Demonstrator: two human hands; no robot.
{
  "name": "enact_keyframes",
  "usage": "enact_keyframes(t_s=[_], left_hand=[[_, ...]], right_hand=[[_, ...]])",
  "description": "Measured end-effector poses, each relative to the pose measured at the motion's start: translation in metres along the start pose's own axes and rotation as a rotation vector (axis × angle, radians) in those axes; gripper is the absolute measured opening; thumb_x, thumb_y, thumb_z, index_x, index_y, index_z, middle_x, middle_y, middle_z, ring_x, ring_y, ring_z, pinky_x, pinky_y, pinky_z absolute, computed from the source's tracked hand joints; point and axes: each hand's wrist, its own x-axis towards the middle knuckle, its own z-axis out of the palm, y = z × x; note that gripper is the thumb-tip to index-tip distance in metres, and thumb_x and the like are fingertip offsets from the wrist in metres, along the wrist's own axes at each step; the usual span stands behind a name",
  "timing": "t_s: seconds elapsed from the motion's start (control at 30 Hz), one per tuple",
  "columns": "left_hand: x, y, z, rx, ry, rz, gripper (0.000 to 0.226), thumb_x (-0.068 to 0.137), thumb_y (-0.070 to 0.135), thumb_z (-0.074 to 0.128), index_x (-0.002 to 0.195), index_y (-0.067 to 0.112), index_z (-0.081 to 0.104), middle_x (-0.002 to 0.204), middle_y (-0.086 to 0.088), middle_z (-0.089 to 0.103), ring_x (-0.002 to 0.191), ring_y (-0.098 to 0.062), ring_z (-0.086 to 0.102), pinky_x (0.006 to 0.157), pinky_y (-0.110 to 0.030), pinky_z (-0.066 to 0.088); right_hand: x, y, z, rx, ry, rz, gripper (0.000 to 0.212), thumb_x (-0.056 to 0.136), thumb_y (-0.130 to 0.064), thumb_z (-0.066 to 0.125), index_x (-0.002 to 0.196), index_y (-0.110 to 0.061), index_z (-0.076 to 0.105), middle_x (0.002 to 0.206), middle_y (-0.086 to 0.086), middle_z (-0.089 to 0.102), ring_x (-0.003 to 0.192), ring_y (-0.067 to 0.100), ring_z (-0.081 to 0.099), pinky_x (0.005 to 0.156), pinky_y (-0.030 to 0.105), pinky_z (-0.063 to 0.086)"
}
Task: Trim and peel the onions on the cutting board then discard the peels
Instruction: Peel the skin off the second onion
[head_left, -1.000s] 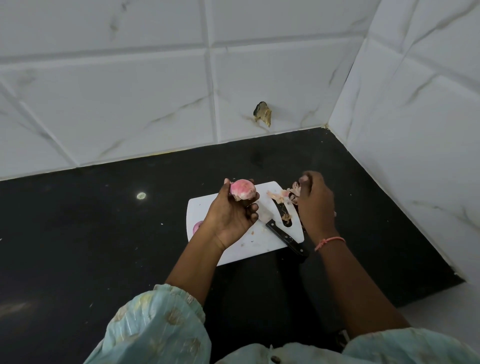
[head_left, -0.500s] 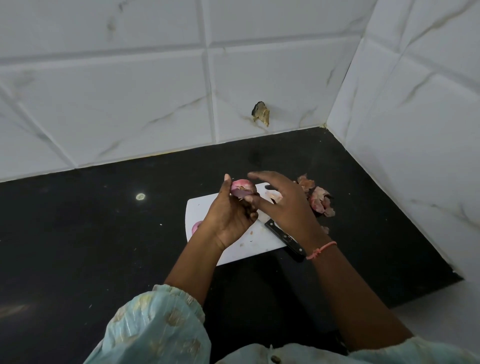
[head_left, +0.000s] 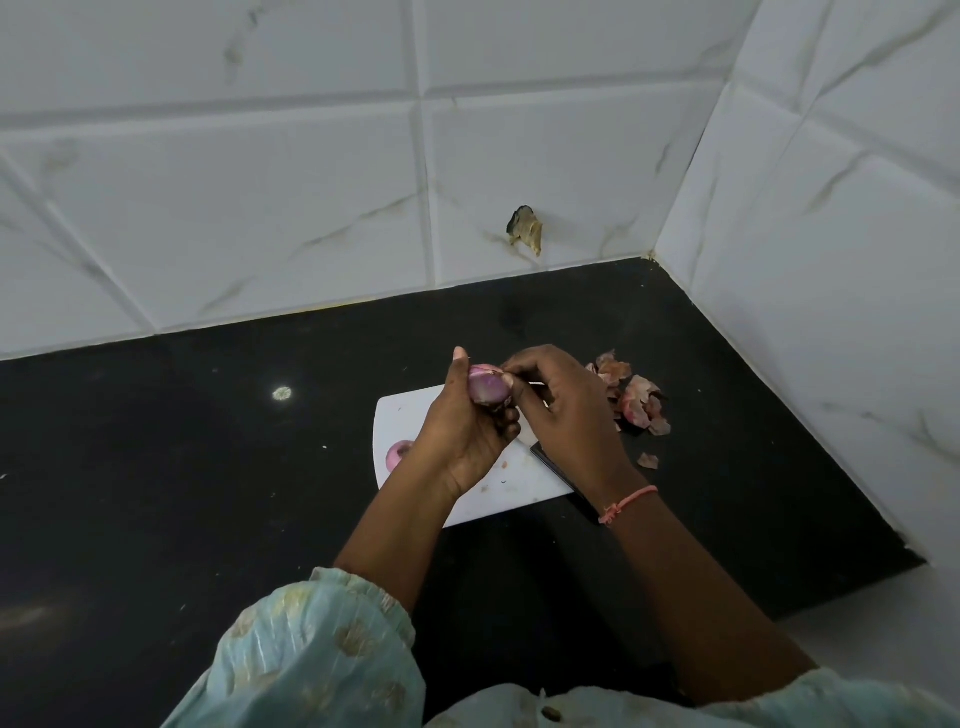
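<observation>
The left hand (head_left: 462, 436) grips a purple onion (head_left: 487, 387) above the white cutting board (head_left: 498, 493), thumb upright at the onion's 9 o'clock side. The right hand (head_left: 563, 410) meets it from 3 o'clock, fingertips pinching at the onion's top, probably on a strip of skin, though the view is too small to be sure. A second onion (head_left: 399, 454) lies on the board at 7 o'clock of the left hand, partly hidden by the wrist. A knife (head_left: 558, 475) rests under the right wrist. Loose peels (head_left: 636, 402) sit on the black tabletop (head_left: 182, 467) at 3 o'clock of the hands.
</observation>
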Motion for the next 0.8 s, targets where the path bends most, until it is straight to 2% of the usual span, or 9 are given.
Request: enact_keyframes(t_s=[0.1,0.2,0.33,0.47,0.53,0.6,0.7,0.8], left_hand=[[-0.001,0.001,-0.001,0.031,0.003,-0.002,0.068,0.099,0.065,0.034,0.119,0.005,0.061,0.078,-0.009,0.057,0.06,-0.013,0.051,0.056,-0.025,0.047],[0.001,0.002,-0.001,0.04,0.021,0.002,0.073,0.097,0.068,0.035,0.119,0.004,0.062,0.076,-0.009,0.057,0.061,-0.014,0.051,0.057,-0.025,0.049],[0.001,0.002,-0.002,0.054,0.05,0.034,0.075,0.094,0.071,0.036,0.12,0.006,0.064,0.087,-0.011,0.061,0.072,-0.016,0.057,0.066,-0.027,0.052],[-0.004,0.002,0.002,0.059,-0.003,0.086,0.061,0.101,0.058,0.037,0.11,0.006,0.066,0.104,-0.012,0.076,0.102,-0.021,0.071,0.089,-0.032,0.055],[-0.006,0.001,0.004,0.076,-0.022,0.111,0.049,0.103,0.048,0.043,0.11,0.004,0.062,0.107,-0.013,0.074,0.107,-0.022,0.071,0.084,-0.032,0.058],[-0.008,0.002,0.005,0.123,-0.02,0.122,0.036,0.104,0.042,0.047,0.106,0.009,0.06,0.107,-0.014,0.07,0.104,-0.022,0.071,0.082,-0.032,0.059],[-0.008,0.003,0.003,0.217,-0.026,0.11,0.037,0.104,0.044,0.045,0.1,0.011,0.061,0.099,-0.012,0.067,0.093,-0.02,0.068,0.084,-0.032,0.055],[-0.01,0.006,0.0,0.31,-0.071,0.07,0.047,0.103,0.052,0.04,0.103,0.012,0.065,0.074,-0.003,0.06,0.066,-0.013,0.054,0.067,-0.028,0.046]], right_hand=[[0.002,0.001,-0.002,0.009,-0.036,-0.013,0.005,0.092,-0.007,0.062,0.097,-0.006,0.064,0.097,-0.001,0.065,0.092,0.008,0.062,0.078,0.022,0.053],[0.005,0.002,-0.003,-0.021,-0.072,-0.018,0.006,0.092,-0.005,0.062,0.097,-0.008,0.065,0.099,-0.003,0.06,0.092,0.005,0.058,0.078,0.014,0.05],[0.007,0.002,-0.001,-0.054,-0.123,0.027,0.008,0.093,-0.005,0.059,0.099,-0.009,0.063,0.103,-0.005,0.051,0.094,0.001,0.054,0.079,0.006,0.045],[0.003,0.0,0.006,-0.078,-0.124,0.067,0.006,0.096,-0.011,0.056,0.102,-0.01,0.058,0.104,-0.004,0.051,0.087,0.001,0.052,0.075,0.004,0.041],[0.001,-0.001,0.011,-0.101,-0.126,0.079,0.007,0.098,-0.015,0.055,0.103,-0.012,0.057,0.102,-0.007,0.05,0.088,0.002,0.05,0.074,0.004,0.04],[0.0,-0.001,0.013,-0.103,-0.103,0.095,0.007,0.098,-0.018,0.054,0.104,-0.014,0.056,0.099,-0.01,0.05,0.089,0.004,0.05,0.074,0.004,0.04],[-0.001,-0.001,0.014,-0.048,-0.058,0.161,0.007,0.099,-0.02,0.053,0.104,-0.015,0.055,0.092,-0.012,0.053,0.087,0.003,0.055,0.073,0.009,0.044],[-0.001,0.0,0.015,0.013,0.018,0.274,0.004,0.1,-0.018,0.053,0.103,-0.017,0.055,0.092,-0.012,0.057,0.083,-0.001,0.058,0.069,0.006,0.044]])
